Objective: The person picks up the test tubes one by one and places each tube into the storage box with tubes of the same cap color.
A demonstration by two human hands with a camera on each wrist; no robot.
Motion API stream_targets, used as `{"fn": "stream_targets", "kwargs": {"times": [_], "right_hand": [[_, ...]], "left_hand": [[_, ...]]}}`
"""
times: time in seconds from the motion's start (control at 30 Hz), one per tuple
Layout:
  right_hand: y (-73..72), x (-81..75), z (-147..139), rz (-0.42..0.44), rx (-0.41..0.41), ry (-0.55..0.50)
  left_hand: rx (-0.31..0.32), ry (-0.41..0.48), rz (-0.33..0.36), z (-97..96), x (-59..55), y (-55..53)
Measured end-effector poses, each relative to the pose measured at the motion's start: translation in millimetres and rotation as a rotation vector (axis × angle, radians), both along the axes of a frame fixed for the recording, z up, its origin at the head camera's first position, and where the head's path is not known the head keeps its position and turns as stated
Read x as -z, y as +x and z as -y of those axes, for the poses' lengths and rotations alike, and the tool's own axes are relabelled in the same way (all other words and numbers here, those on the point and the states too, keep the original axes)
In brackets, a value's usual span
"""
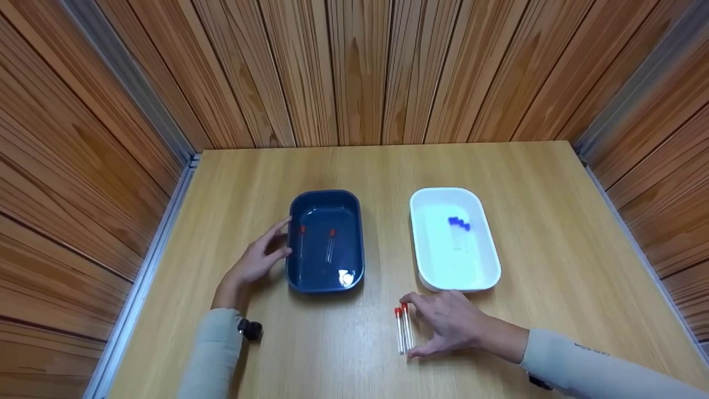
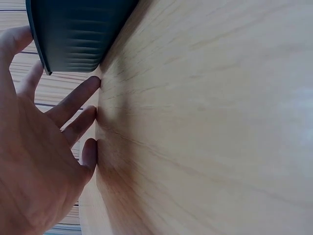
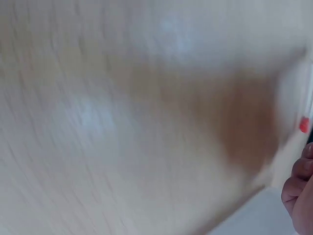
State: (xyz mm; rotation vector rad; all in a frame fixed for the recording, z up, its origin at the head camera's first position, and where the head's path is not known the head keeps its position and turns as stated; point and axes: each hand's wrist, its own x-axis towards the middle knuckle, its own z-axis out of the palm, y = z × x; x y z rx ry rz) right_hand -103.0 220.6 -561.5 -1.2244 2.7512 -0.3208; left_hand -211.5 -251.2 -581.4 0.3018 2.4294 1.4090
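In the head view my left hand [image 1: 259, 260] touches the left side of a dark blue tray [image 1: 325, 288], thumb and index at its rim. The left wrist view shows its other fingers [image 2: 73, 103] fairly straight, tips at the tabletop. Clear test tubes with red caps [image 1: 332, 233] lie inside this tray. My right hand [image 1: 448, 318] is over the table in front of the white tray, pinching a red-capped test tube [image 1: 407, 327] lengthwise, index at the cap and thumb at the bottom end. Another red-capped tube [image 1: 399, 332] lies right beside it.
A white tray [image 1: 455, 274] stands right of the blue one and holds several tubes with blue caps [image 1: 458, 223]. Wood-panelled walls [image 1: 360, 72] border the wooden table [image 1: 249, 172] at the back and sides. The right wrist view is blurred.
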Motion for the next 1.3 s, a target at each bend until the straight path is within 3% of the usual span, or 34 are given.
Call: {"fn": "stream_targets", "kwargs": {"times": [0.13,0.2,0.27,0.33,0.67,0.8,0.97,1.07,1.3], "right_hand": [[-1.9,-9.6,0.5,-0.14,-0.043,-0.026],[-2.8,-12.6,0.6,-0.153,-0.054,-0.035],[-3.3,-14.2,0.5,-0.145,-0.058,-0.04],[-3.5,-14.7,0.1,-0.117,-0.055,-0.039],[-3.4,-30.0,4.3,0.015,0.003,-0.038],[-6.6,-40.5,6.7,0.085,0.037,-0.082],[-13.6,-50.2,8.2,0.098,0.059,-0.173],[-18.9,-54.2,7.7,0.171,0.098,-0.265],[-30.5,-57.0,5.3,0.503,0.229,-0.518]], "left_hand": [[-0.003,-0.013,0.032,-2.6,-9.1,1.4],[-0.004,-0.011,0.035,-2.9,-8.8,1.9],[-0.006,-0.01,0.025,-3.1,-8.6,3.2],[-0.01,-0.008,0.005,-0.9,0.4,1.4],[-0.008,-0.01,-0.014,0.2,1.5,1.2],[-0.009,0.002,-0.008,0.3,2.3,2.1],[-0.012,0.006,-0.007,0.0,2.0,3.5],[-0.016,0.008,-0.008,-1.0,0.3,3.3],[-0.012,0.021,-0.006,-2.3,0.6,1.7]]}}
